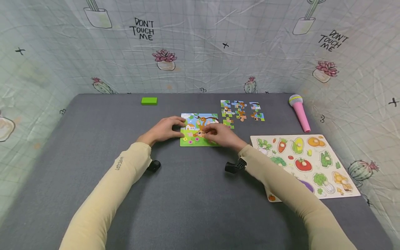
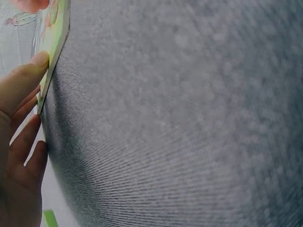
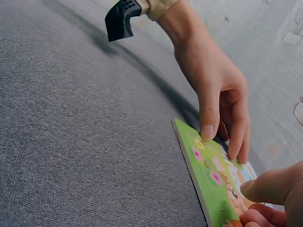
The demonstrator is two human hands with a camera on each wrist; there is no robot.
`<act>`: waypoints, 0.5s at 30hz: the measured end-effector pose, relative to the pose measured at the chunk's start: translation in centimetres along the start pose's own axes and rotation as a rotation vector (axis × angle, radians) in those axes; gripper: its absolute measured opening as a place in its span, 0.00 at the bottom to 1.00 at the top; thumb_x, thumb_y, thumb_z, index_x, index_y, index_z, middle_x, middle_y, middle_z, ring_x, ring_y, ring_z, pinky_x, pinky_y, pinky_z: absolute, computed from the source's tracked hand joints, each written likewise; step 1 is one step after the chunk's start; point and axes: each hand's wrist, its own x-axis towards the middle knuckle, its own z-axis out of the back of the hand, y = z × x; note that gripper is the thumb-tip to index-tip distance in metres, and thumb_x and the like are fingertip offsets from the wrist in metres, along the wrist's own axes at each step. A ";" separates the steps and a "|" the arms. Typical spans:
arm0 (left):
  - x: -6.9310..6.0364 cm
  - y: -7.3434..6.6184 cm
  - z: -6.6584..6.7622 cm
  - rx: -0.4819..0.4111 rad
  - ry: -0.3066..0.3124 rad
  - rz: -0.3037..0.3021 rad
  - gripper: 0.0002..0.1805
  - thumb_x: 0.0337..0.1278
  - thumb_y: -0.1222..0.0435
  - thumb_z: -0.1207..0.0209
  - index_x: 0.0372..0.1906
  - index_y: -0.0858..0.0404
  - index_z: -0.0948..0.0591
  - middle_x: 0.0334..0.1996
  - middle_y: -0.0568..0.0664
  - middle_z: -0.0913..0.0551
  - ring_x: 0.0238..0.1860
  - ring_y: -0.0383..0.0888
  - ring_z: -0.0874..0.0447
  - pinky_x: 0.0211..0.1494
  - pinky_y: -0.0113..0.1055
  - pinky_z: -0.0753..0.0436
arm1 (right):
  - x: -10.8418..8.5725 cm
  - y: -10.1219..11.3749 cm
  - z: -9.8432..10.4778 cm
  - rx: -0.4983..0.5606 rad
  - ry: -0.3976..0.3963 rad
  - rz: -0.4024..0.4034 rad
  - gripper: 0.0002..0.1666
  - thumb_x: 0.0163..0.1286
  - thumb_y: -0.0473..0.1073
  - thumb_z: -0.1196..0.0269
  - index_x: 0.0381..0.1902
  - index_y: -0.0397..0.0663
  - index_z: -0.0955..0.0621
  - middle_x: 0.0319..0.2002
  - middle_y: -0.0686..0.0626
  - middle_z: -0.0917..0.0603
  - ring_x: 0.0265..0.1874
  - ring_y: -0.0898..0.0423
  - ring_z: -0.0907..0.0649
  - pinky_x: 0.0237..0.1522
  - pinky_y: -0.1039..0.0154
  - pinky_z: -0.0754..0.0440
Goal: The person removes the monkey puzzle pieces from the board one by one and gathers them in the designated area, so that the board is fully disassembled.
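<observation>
A picture puzzle board [image 1: 188, 142] lies flat on the dark grey table, showing a cartoon deer, a house and flowers. My left hand [image 1: 165, 129] rests at its left side, thumb and fingertips touching the board near the edge. Over its right part, my right hand [image 1: 223, 135] pinches a puzzle piece [image 3: 231, 222] low against the picture; fingers hide most of that piece. In the right wrist view the left thumb [image 3: 208, 116] touches the front left corner. Loose puzzle pieces [image 1: 240, 115], several of them, lie behind and to the right of the board.
A wooden vegetable board [image 1: 290, 165] lies at the right, partly under my right forearm. Behind it is a pink toy microphone [image 1: 301, 113]. A green block [image 1: 149, 101] sits at the back left. A printed curtain [image 1: 200, 45] stands behind the table [image 1: 190, 201].
</observation>
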 end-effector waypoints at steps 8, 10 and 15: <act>0.0 -0.1 0.0 0.006 -0.008 0.004 0.27 0.56 0.58 0.31 0.59 0.66 0.20 0.67 0.54 0.29 0.70 0.53 0.36 0.73 0.48 0.38 | 0.0 0.4 -0.2 -0.017 -0.014 0.007 0.20 0.73 0.42 0.41 0.60 0.42 0.21 0.48 0.45 0.18 0.46 0.52 0.18 0.45 0.55 0.19; 0.0 0.0 -0.1 0.006 -0.014 0.004 0.27 0.56 0.58 0.31 0.59 0.66 0.20 0.67 0.55 0.29 0.70 0.53 0.36 0.72 0.48 0.37 | -0.1 0.5 -0.3 -0.019 -0.020 0.012 0.20 0.73 0.42 0.41 0.60 0.41 0.21 0.48 0.45 0.18 0.46 0.52 0.18 0.46 0.55 0.19; -0.1 0.1 -0.2 -0.007 -0.030 0.004 0.27 0.55 0.59 0.30 0.59 0.67 0.20 0.66 0.55 0.29 0.69 0.54 0.36 0.72 0.49 0.37 | 0.1 0.5 -0.5 -0.028 -0.026 0.020 0.20 0.72 0.41 0.40 0.59 0.39 0.21 0.47 0.44 0.18 0.45 0.52 0.18 0.47 0.56 0.19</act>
